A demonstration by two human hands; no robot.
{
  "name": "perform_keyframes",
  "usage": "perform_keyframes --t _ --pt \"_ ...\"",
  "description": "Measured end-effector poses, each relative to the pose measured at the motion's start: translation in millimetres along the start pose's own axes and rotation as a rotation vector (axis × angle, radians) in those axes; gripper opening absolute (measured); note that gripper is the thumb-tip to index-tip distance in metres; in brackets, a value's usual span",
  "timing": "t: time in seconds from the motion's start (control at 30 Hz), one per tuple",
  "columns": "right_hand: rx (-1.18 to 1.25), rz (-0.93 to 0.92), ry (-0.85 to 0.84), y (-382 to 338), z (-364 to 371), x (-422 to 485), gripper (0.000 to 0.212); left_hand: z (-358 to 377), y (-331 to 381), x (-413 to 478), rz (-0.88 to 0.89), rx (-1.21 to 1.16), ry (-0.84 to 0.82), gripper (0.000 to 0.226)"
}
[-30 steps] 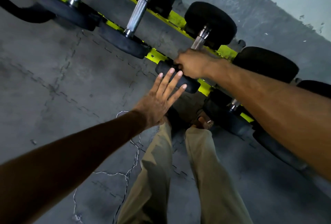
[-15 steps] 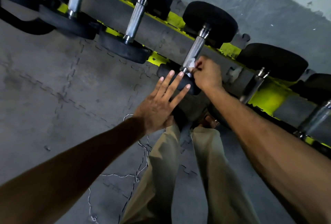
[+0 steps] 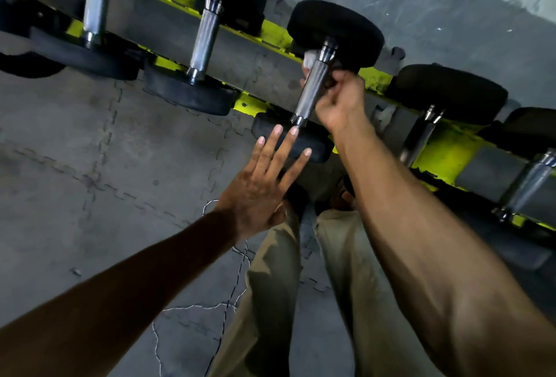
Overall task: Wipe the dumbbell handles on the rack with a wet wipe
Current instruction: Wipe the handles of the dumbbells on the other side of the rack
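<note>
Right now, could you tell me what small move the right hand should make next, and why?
Probably draw the right hand with the wet wipe back down the handle toward the near weight. The wipe sits at the far end, so most of the knurled metal below shows bare, while the left hand is open.

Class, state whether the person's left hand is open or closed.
Open: the left hand has fingers spread flat, holding nothing, near the dumbbell's front weight.
</note>
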State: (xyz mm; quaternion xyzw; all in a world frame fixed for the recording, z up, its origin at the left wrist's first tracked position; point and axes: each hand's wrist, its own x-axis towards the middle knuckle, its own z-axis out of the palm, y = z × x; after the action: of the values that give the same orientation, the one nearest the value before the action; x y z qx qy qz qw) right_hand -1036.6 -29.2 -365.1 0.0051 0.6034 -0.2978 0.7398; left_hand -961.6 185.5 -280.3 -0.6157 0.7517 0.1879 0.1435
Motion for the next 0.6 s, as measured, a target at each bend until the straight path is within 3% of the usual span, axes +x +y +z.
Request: perform_keyframes --t 0.1,0.27,0.33,0.43,0.53,0.6 --pt "-0.074 -0.015 0.067 -2.9 2.5 4.7 0.010 -1.6 -0.7 -0.3 -0.002 0.003 0.019 0.115" --pt "-0.232 -0.220 0.094 0.5 9.4 1.7 0.031 -0.4 -3.4 4.2 -0.007 0.019 0.018 0.113" --pt "-0.410 -0.444 0.084 10.9 -4.7 -6.0 0.025 2.9 -1.6 3.1 -0.015 0.008 0.030 0.108" --pt "-0.867 -0.901 0.031 20.1 -25.9 -15.9 0.008 5.9 -0.3 1.8 -0.018 0.003 0.010 0.110" --pt "-1.363 -1.321 -0.172 21.4 -32.6 -24.0 0.017 2.8 1.2 1.6 -0.020 0.016 -0.017 0.116" --pt "-1.699 -1.479 -0.194 7.5 -29.9 -18.4 0.027 0.2 1.4 2.1 -0.014 0.013 -0.017 0.115"
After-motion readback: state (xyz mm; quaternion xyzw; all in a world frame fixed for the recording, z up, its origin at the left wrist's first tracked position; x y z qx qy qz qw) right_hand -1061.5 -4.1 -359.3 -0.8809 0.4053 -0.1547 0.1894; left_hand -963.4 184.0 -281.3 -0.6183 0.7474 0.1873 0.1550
